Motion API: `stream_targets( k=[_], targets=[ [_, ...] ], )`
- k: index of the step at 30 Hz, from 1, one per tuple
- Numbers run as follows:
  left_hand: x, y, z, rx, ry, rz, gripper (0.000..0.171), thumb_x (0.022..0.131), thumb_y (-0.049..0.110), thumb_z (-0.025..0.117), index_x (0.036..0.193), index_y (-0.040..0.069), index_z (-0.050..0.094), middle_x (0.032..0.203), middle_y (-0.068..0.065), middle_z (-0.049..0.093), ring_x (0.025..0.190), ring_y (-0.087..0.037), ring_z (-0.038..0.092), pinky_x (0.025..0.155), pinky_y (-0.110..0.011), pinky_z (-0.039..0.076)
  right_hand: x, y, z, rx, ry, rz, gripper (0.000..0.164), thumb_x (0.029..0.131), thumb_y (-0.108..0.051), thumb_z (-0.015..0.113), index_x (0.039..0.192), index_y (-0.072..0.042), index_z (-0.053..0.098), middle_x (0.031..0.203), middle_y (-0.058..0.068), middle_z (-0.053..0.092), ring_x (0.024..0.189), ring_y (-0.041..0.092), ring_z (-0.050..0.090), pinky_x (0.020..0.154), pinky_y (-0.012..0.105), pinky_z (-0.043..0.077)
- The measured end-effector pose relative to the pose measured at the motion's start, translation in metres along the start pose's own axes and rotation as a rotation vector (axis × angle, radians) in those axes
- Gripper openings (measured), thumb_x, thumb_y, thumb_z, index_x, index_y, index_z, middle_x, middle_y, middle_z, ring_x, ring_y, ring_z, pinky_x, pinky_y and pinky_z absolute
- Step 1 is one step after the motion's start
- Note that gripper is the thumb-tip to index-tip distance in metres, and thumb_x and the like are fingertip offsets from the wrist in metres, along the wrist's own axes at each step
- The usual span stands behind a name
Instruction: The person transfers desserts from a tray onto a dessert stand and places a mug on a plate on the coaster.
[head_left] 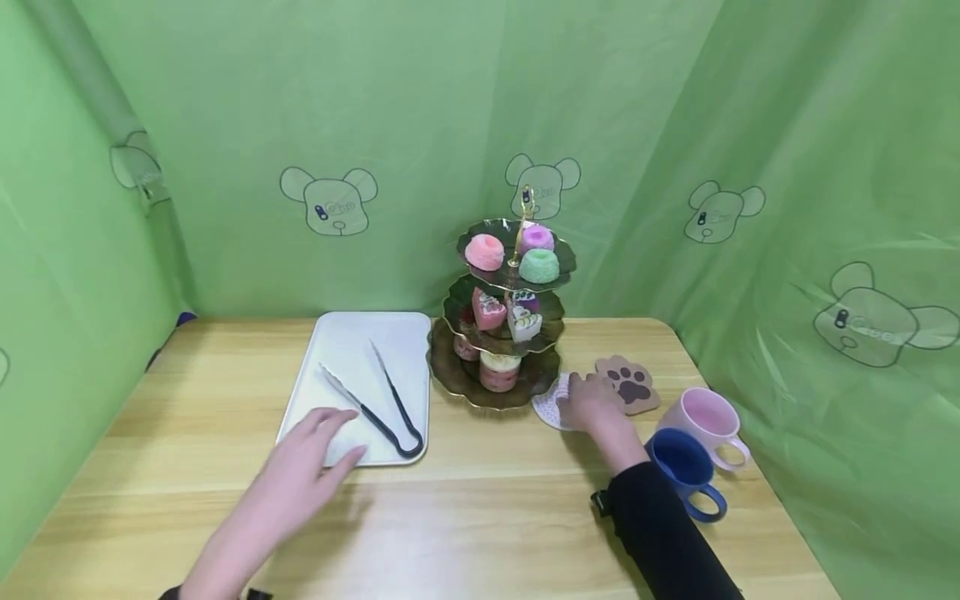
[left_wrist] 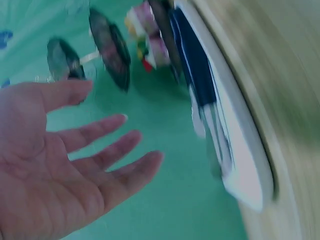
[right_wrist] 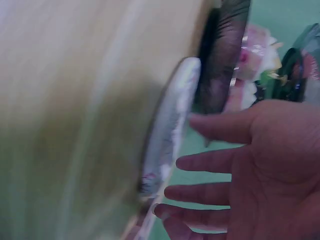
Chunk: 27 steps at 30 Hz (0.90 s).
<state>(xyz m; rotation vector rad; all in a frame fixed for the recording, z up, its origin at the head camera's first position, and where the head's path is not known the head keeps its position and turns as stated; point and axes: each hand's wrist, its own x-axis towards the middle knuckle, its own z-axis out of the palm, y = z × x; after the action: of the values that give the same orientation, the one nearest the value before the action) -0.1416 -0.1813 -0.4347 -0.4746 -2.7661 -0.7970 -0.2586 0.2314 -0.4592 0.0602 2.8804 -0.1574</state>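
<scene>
Over the near left corner of the white tray [head_left: 378, 329], my left hand [head_left: 300, 462] hovers empty, its fingers loosely spread. Black-handled tongs [head_left: 390, 435] lie on that tray with their arms apart, just right of the hand. My right hand [head_left: 592, 402] reaches over a round white patterned coaster [head_left: 549, 408], covering part of it in the head view. In the right wrist view, the fingers [right_wrist: 200, 192] extend toward the coaster's edge with nothing between them and the thumb. A brown paw-shaped coaster [head_left: 633, 389] lies just beyond this hand.
A three-tier dessert stand [head_left: 491, 398] with cakes and dessert cups rises at the table's back middle. A pink mug [head_left: 701, 417] and a blue mug [head_left: 678, 458] stand close to the right forearm. Green curtains [head_left: 420, 100] surround the wooden table [head_left: 465, 533].
</scene>
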Motion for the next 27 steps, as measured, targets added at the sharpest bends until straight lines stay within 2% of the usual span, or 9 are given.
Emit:
stream_targets(
  k=[3,9,11,14,16,19,22,25,27],
  targets=[
    [0.012,0.013,0.018,0.046,-0.033,0.065,0.054,0.099,0.029,0.075,0.143,0.001,0.062,0.149,-0.025,0.055,0.138,-0.046,0.052,0.115,-0.065,0.046,0.004,0.004,0.005,0.009,-0.006,0.012,0.072,0.106,-0.040,0.056,0.157,0.008,0.039,0.151,0.043,0.042,0.136,0.062,0.044,0.107,0.072,0.049],
    [0.037,0.027,0.051,0.075,-0.065,0.126,0.059,0.097,0.034,0.077,0.144,0.001,0.061,0.157,-0.026,0.048,0.147,-0.054,0.038,0.120,-0.067,0.038,0.006,0.008,0.013,0.074,0.042,0.022,0.083,0.104,-0.044,0.062,0.156,0.014,0.034,0.151,0.044,0.040,0.139,0.060,0.042,0.114,0.070,0.044],
    [0.043,0.030,0.060,0.081,-0.050,0.157,0.061,0.096,0.032,0.078,0.145,0.000,0.060,0.157,-0.026,0.048,0.147,-0.054,0.038,0.123,-0.064,0.036,0.003,0.006,0.015,0.085,0.060,0.028,0.087,0.102,-0.046,0.064,0.154,0.018,0.034,0.150,0.046,0.040,0.139,0.059,0.043,0.113,0.068,0.045],
    [0.048,0.033,0.069,0.081,-0.019,0.186,0.062,0.094,0.028,0.080,0.145,-0.001,0.059,0.156,-0.027,0.049,0.145,-0.054,0.041,0.124,-0.062,0.037,-0.008,0.001,0.018,0.074,0.089,0.020,0.089,0.101,-0.052,0.064,0.146,0.021,0.043,0.139,0.046,0.050,0.130,0.059,0.052,0.106,0.066,0.052],
    [0.049,0.035,0.073,0.071,-0.002,0.190,0.063,0.095,0.027,0.079,0.146,-0.002,0.058,0.156,-0.027,0.049,0.144,-0.054,0.043,0.123,-0.062,0.038,-0.019,-0.003,0.021,0.076,0.098,0.032,0.091,0.099,-0.056,0.065,0.143,0.021,0.046,0.136,0.045,0.052,0.122,0.058,0.057,0.098,0.064,0.057],
    [0.050,0.038,0.079,0.043,0.018,0.190,0.062,0.095,0.025,0.078,0.147,-0.002,0.057,0.155,-0.027,0.049,0.141,-0.053,0.046,0.121,-0.063,0.041,-0.035,-0.009,0.024,0.117,0.103,0.029,0.093,0.097,-0.055,0.069,0.142,0.022,0.044,0.133,0.046,0.052,0.118,0.058,0.059,0.096,0.064,0.058],
    [0.049,0.041,0.082,-0.009,0.031,0.200,0.061,0.095,0.021,0.077,0.147,-0.004,0.056,0.154,-0.026,0.051,0.140,-0.048,0.050,0.120,-0.060,0.043,-0.051,-0.015,0.022,0.179,0.112,-0.011,0.083,0.096,-0.045,0.076,0.138,0.021,0.047,0.123,0.042,0.059,0.111,0.054,0.064,0.092,0.061,0.060],
    [0.048,0.045,0.082,-0.103,0.015,0.198,0.058,0.097,0.018,0.076,0.148,-0.003,0.056,0.152,-0.024,0.054,0.139,-0.041,0.054,0.120,-0.055,0.045,-0.065,-0.021,0.016,0.262,0.132,-0.104,0.052,0.096,-0.030,0.078,0.122,0.011,0.060,0.100,0.026,0.069,0.094,0.039,0.070,0.078,0.050,0.063],
    [0.049,0.047,0.083,-0.186,-0.017,0.171,0.056,0.098,0.016,0.075,0.148,0.000,0.057,0.149,-0.021,0.057,0.136,-0.037,0.057,0.116,-0.052,0.050,-0.072,-0.026,0.011,0.334,0.149,-0.165,0.035,0.096,-0.023,0.080,0.114,0.002,0.064,0.090,0.014,0.069,0.083,0.027,0.067,0.068,0.041,0.059]
  ],
)
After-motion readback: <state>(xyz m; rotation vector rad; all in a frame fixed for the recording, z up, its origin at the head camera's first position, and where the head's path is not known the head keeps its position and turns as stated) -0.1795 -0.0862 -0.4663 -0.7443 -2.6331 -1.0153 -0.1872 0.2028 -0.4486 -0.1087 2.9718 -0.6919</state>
